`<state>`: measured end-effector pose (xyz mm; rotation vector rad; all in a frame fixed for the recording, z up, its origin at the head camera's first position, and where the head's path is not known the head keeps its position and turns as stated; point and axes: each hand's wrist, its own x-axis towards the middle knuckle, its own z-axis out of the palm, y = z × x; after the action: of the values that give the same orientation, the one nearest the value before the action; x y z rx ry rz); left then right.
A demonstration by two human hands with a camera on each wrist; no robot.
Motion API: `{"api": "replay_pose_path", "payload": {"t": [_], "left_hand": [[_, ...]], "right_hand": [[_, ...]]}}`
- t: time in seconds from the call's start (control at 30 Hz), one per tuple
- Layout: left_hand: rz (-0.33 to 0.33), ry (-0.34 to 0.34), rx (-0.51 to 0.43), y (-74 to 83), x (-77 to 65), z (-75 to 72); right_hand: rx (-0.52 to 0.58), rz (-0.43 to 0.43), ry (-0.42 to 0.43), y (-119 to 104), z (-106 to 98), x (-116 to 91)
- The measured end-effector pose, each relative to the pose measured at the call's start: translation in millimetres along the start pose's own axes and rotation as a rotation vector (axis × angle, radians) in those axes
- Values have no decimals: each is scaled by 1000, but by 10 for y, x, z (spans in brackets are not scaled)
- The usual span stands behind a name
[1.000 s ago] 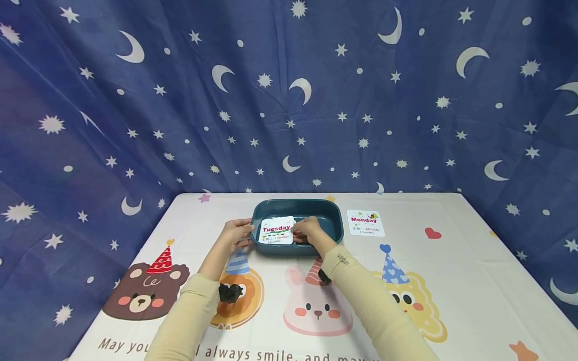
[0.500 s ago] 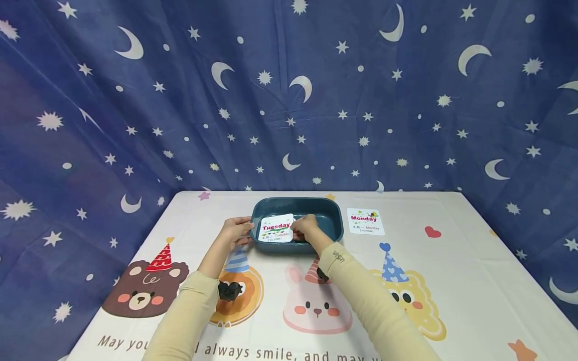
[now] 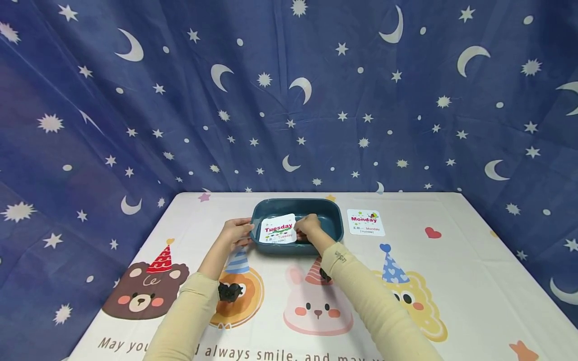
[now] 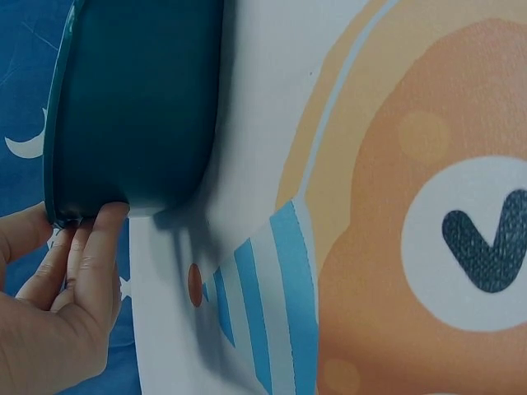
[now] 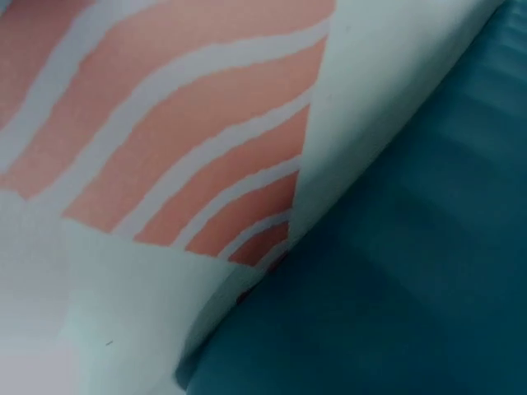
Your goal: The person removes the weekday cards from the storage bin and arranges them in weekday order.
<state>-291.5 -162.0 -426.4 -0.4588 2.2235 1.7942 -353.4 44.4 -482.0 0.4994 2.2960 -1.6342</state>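
The Monday card (image 3: 366,222) is lying on the printed tablecloth (image 3: 478,281) just beside the bin (image 3: 289,249), while the right hand (image 3: 309,228) is pinching the Tuesday card (image 3: 277,229) at the bin's left part, partly blocking the interior. The left wrist view is revealing the left hand (image 4: 70,304) pinching the rim between thumb and fingers; the right wrist view is missing its hand, leaving those fingertips hard to make out.
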Motion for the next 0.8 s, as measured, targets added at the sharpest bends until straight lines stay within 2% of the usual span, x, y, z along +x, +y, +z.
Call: {"api": "replay_pose_path", "payload": {"t": [0.07, 0.1, 0.2, 0.27, 0.33, 0.53, 0.8], "left_hand": [[6, 1, -7, 3, 1, 0], [9, 3, -11, 5, 2, -1], [13, 3, -17, 5, 0, -5], [16, 1, -17, 3, -2, -8], [14, 0, -16, 1, -2, -11], [-4, 1, -17, -8, 6, -27], [-8, -5, -14, 4, -16, -9]], "right_hand": [[-12, 49, 17, -339, -44, -534], [-7, 33, 4, -404, -96, -714], [47, -62, -72, -349, -206, -817], [70, -108, -102, -250, -206, -697], [96, -104, -120, -169, -175, -530], [132, -33, -168, -173, -128, -509], [143, -40, -158, -199, -132, -528]]}}
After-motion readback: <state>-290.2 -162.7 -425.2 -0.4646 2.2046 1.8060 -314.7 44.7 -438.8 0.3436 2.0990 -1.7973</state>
